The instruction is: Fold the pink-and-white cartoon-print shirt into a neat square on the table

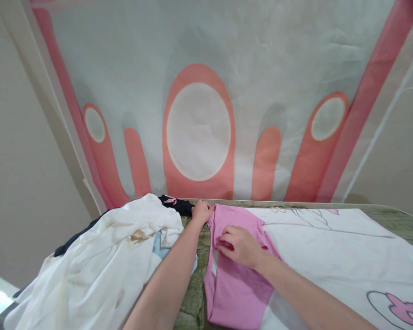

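Observation:
My left hand [202,211] reaches to the far edge of the table, its fingers closed on the top left corner of a pink garment [239,293]. Over the middle of that garment is my right hand [239,245], its fingers bent and the thumb apart from them, with nothing visible between. The pink fabric lies flat with a fold along its near edge. To its right spreads a white cloth [316,261] with line drawings and a pink bow print. Whether pink and white are one piece I cannot tell.
A loose heap of white clothes [99,256] fills the left side of the table, with a light blue piece [160,245] under it. A black garment [179,205] with a pink print lies at the back edge. Behind the wood-patterned table [192,316] hangs a grey and pink wall covering [199,46].

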Motion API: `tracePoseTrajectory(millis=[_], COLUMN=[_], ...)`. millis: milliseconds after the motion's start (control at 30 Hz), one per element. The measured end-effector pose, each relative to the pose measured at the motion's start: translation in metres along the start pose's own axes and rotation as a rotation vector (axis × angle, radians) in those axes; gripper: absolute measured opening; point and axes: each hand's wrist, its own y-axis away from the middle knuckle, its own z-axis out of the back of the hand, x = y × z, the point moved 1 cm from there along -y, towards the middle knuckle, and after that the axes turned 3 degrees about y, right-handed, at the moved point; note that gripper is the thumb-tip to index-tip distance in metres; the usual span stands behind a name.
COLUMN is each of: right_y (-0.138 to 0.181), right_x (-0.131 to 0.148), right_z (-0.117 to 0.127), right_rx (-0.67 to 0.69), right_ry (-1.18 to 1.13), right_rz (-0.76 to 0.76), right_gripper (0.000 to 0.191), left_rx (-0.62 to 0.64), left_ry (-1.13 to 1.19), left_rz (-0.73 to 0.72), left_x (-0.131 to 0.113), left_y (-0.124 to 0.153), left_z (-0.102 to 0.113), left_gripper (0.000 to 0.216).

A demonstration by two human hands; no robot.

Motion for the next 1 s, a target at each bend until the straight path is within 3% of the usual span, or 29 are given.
tracePoseTrajectory(millis=[233, 433, 500, 633, 800, 1000], right_y=[-0.002, -0.004, -0.004, -0.003, -0.007, -0.007], right_x=[0.003, 0.003, 0.004, -0.001, -0.039, -0.103], right_z=[-0.001, 0.000, 0.001, 0.007, 0.019, 0.017], right_rx=[0.044, -0.093, -0.067, -0.044, -0.078, 0.029], right_ry=[0.148, -0.016, -0.074, -0.110, -0.097, 0.101], right_rz=[0.008, -0.067, -0.056, -0.096, -0.313, -0.500], right_gripper=[0.018, 0.017, 0.018, 0.022, 0.024, 0.042], left_rx=[-0.017, -0.038, -0.047, -0.048, -0.031, -0.002], left_ry=[-0.021, -0.031, -0.025, 0.003, 0.034, 0.041], left_rz=[-0.064, -0.121, -0.153, -0.232, -0.315, -0.332], left_x=[-0.003, -0.005, -0.006, -0.007, -0.009, -0.008], left_y=[0.004, 0.003, 0.003, 0.003, 0.002, -0.008], left_z=[0.004, 0.004, 0.005, 0.008, 0.008, 0.005], left_gripper=[0.020, 0.014, 0.011, 0.026, 0.028, 0.016])
